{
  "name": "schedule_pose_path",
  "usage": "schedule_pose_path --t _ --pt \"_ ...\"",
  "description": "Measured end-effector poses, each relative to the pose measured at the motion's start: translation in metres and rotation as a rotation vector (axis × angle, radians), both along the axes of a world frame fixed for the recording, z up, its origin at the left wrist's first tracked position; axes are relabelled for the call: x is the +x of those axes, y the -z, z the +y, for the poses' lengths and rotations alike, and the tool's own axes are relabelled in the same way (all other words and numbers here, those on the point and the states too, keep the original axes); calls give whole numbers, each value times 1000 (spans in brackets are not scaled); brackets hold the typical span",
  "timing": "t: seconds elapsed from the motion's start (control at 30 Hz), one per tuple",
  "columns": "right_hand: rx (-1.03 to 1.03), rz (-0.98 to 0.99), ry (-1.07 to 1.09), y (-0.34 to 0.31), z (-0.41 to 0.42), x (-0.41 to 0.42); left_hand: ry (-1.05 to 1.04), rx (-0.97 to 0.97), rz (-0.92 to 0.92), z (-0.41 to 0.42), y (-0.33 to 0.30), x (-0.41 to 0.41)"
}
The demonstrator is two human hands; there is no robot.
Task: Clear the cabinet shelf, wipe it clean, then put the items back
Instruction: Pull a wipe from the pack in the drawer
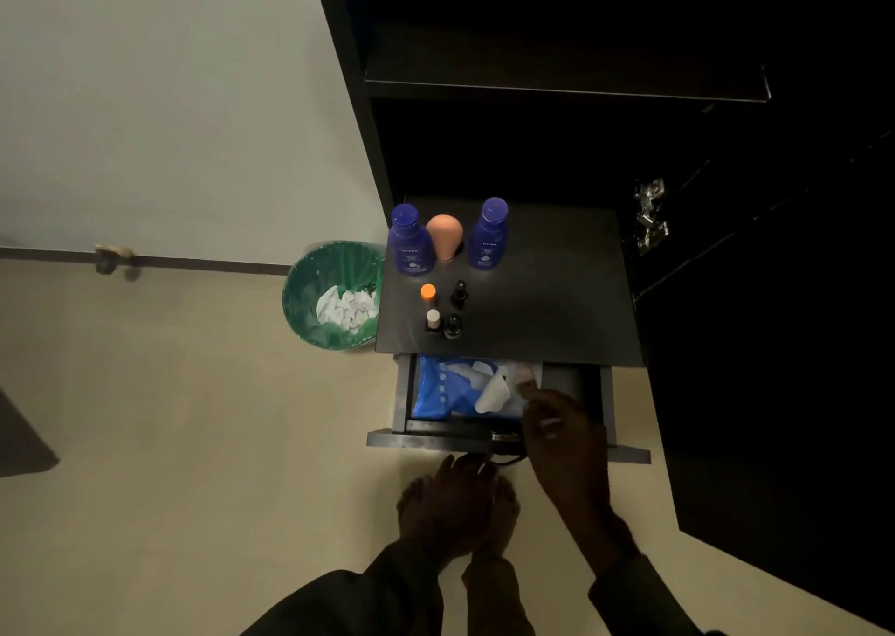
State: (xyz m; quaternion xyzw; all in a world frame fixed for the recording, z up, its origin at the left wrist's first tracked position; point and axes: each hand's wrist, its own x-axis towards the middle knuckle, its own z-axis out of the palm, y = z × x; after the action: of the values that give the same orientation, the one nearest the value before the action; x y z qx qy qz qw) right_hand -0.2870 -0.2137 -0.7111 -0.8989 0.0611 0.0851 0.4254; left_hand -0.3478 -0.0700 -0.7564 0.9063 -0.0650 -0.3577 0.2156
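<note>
The dark cabinet shelf (557,306) carries two blue lotion bottles (410,243) (490,235) with a peach bottle (444,235) between them. In front of these stand several small nail-polish bottles (428,292). Below the shelf a drawer (484,437) is pulled out. It holds a blue wipes packet (443,388) and white tissue (494,393). My right hand (562,432) reaches into the drawer, fingertips at the tissue; the dim light hides its grip. My left hand (445,504) is under the drawer front, fingers curled at the handle (503,439).
A green waste bin (334,296) with crumpled white tissue stands on the floor left of the cabinet. An upper shelf (557,83) and an open door with a metal hinge (651,214) lie in darkness. A doorstop (114,257) sits at the wall's base.
</note>
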Motion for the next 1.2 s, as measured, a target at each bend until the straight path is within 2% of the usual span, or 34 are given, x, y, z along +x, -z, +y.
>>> schedule_pose_path --t 0.1,0.17,0.27,0.4,0.5,0.57,0.67,0.8,1.03,1.2 --pt "12 49 31 6 -1 20 -36 -18 74 -2 10 -14" --pt "-12 116 -41 14 0 28 -62 -41 113 -2 16 -17" --pt "-112 223 -168 20 8 36 -81 -104 182 3 -16 1" --pt "-265 241 -324 24 24 39 -240 -224 44 18 -50 42" --pt "-436 289 -453 36 37 44 -515 -185 -56 34 -48 64" --pt "-525 352 -457 42 46 50 -590 -129 -64 41 -41 70" --pt "-604 277 -461 53 55 52 -588 -60 -80 42 -37 71" --pt "-607 147 -454 69 59 48 -560 -44 -65 38 -30 67" --pt "-670 157 -533 75 59 48 -559 -101 18 39 -20 56" --pt "-572 113 -532 72 57 44 -578 -144 36 40 -17 55"
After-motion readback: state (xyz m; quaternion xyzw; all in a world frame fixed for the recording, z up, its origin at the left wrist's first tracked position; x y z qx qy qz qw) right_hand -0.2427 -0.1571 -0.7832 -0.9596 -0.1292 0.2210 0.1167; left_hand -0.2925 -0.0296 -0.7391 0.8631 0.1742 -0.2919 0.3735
